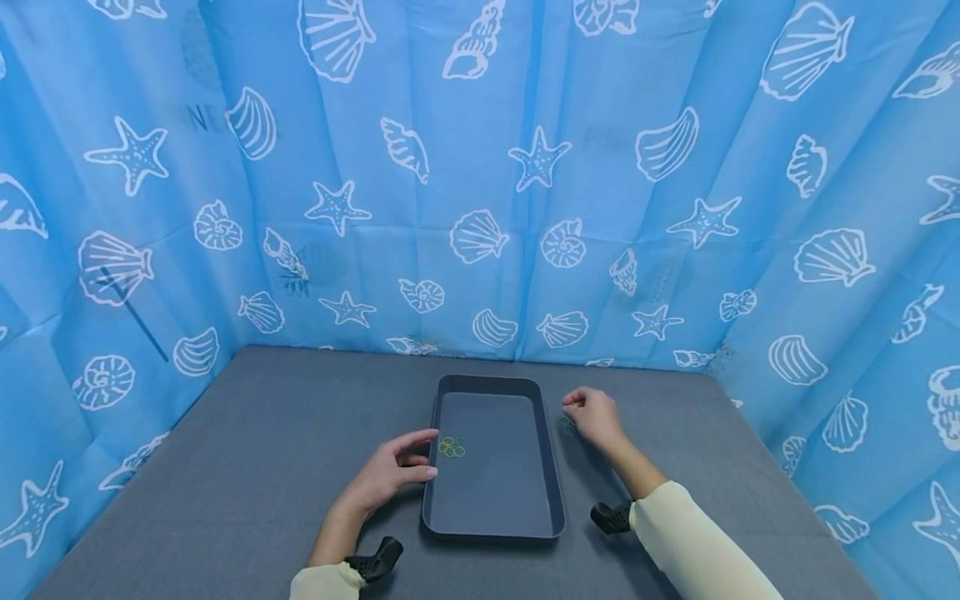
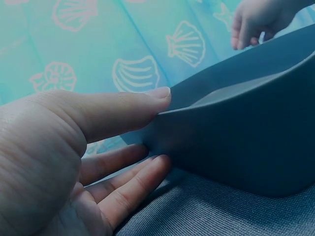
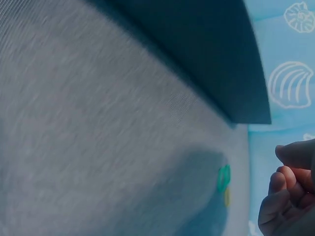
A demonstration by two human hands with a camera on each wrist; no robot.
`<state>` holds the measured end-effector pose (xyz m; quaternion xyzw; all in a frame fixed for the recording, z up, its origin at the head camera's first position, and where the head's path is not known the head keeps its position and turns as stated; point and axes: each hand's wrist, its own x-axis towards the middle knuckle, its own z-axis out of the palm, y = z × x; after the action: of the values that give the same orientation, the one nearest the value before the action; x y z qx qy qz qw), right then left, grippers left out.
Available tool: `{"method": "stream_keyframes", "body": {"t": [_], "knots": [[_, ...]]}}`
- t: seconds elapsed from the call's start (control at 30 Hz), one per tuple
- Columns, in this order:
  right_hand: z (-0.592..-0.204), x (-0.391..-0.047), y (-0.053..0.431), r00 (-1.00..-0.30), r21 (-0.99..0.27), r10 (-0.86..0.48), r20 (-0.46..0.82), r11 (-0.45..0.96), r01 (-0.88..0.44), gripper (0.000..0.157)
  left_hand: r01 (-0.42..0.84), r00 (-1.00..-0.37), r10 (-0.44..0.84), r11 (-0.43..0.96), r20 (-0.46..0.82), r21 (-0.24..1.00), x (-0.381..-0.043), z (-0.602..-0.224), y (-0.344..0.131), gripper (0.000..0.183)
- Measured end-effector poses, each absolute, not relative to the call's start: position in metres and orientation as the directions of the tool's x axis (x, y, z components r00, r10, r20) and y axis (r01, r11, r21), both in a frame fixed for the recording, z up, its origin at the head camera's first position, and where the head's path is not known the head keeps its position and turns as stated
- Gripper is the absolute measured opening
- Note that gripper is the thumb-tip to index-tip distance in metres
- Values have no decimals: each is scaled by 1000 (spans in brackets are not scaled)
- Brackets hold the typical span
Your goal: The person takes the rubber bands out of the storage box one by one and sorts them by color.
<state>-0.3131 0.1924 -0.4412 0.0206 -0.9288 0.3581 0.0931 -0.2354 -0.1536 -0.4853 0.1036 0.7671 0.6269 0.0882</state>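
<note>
My left hand (image 1: 386, 475) holds the left side of a dark grey tray (image 1: 556, 475). In the left wrist view the thumb lies over the rim, with fingers against the outer wall. Several thin yellow-green rings (image 1: 452, 451), like small rubber bands, lie inside the tray near its left side. Right of the tray, my right hand (image 1: 597, 417) hovers above the table, fingers loosely curled, with nothing visible between thumb and fingertips. Below it a green ring (image 3: 224, 178) and a yellow ring (image 3: 227, 196) lie on the cloth.
A grey cloth-covered table (image 1: 300, 433) spreads around the tray. Blue curtains (image 1: 450, 167) with white shells and starfish hang behind and at both sides. Black bands with camera mounts are on both wrists, over pale sleeves (image 1: 697, 533).
</note>
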Motion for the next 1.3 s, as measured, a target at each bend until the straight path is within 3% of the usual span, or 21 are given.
{"method": "stream_keyframes", "body": {"t": [0.43, 0.8, 1.0, 1.3], "knots": [[-425, -319, 162, -986, -742, 30, 165, 663, -104, 8, 49, -962, 272, 194, -6, 980, -235, -487, -154, 58], [-423, -324, 127, -996, -871, -18, 87, 485, -85, 8, 47, -963, 270, 193, -7, 980, -235, -487, -153, 58], [-427, -326, 115, -985, -856, -148, 84, 496, -148, 9, 47, -962, 273, 189, -7, 981, -236, -487, -154, 58], [-436, -328, 102, -915, -844, -400, 58, 469, -259, 23, 39, -961, 277, 180, -12, 983, -237, -487, -154, 59]]}}
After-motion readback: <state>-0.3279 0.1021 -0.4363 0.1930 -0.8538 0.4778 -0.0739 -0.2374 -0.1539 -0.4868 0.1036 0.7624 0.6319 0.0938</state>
